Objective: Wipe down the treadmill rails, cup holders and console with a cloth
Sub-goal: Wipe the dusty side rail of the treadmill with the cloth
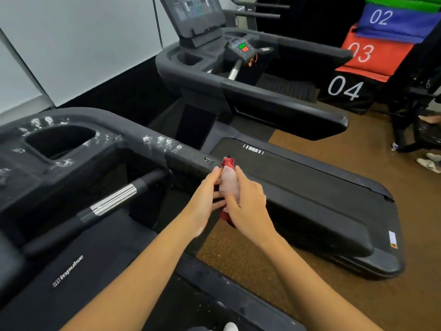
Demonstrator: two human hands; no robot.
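Near treadmill (71,263): fills the left and lower part of the view, black, with a white logo on its belt.
Second treadmill (281,99): stands just behind and to the right, its long deck running toward the right edge.
Floor (334,297): brown and speckled, showing between and beside the two machines.
Numbered boxes (346,89): stacked at the upper right in black, orange and blue, marked 04, 03 and 02.
Console (198,15): tilted screen at the top of the second treadmill, with green and red buttons below it.
Rail (143,130): curved top bar of the near treadmill, dotted with white foam smudges (164,143).
Cup holder (59,139): dark recess in the near treadmill's top, left of the rail, with more white smudges round its rim.
Handle (113,199): black bar with a ribbed silver band, below the cup holder.
Right hand (250,206): fingers and thumb curled round the cloth, clamped on it.
Left hand (205,197): thumb and fingers only lightly bent, touching the cloth's left side; whether they pinch it cannot be told.
Cloth (228,162): red, bunched with a pale patch in the middle, held between both hands just beside the rail's near end, in front of the second treadmill's deck.
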